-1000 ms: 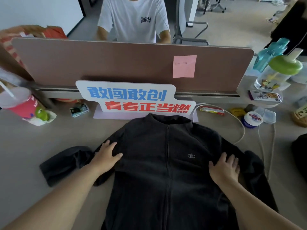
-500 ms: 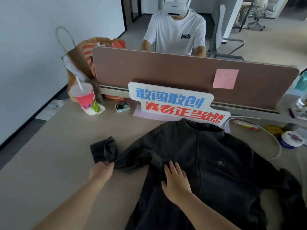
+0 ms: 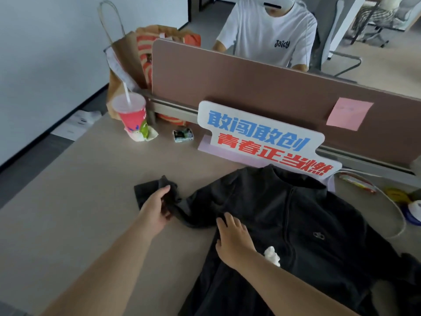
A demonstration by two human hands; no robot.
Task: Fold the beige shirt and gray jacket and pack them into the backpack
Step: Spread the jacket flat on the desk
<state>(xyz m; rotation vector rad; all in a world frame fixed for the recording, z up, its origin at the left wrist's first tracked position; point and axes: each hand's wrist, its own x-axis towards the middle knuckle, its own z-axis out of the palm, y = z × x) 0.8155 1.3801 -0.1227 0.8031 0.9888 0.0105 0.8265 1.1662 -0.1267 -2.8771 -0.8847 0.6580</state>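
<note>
The dark gray jacket [image 3: 296, 226] lies front up on the beige table [image 3: 68, 213], zipper closed, collar toward the divider. Its left sleeve [image 3: 182, 208] stretches out to the left, bunched at the cuff. My left hand [image 3: 157, 208] grips that sleeve near the cuff. My right hand [image 3: 234, 240] presses flat on the jacket's left chest, fingers spread. A small white scrap [image 3: 272, 255] lies on the jacket beside my right wrist. The beige shirt and the backpack are out of view.
A pink cup with a straw [image 3: 132, 114] and paper bags [image 3: 134, 58] stand at the back left. A printed sign [image 3: 259, 137] leans against the brown divider [image 3: 250, 87]. A person in a white T-shirt [image 3: 268, 35] sits beyond it. Cable and small items [image 3: 396, 197] lie at the right.
My view turned left. My right hand crossed from the jacket's right side to its left chest. My left hand slid out along the sleeve and took hold of it near the cuff.
</note>
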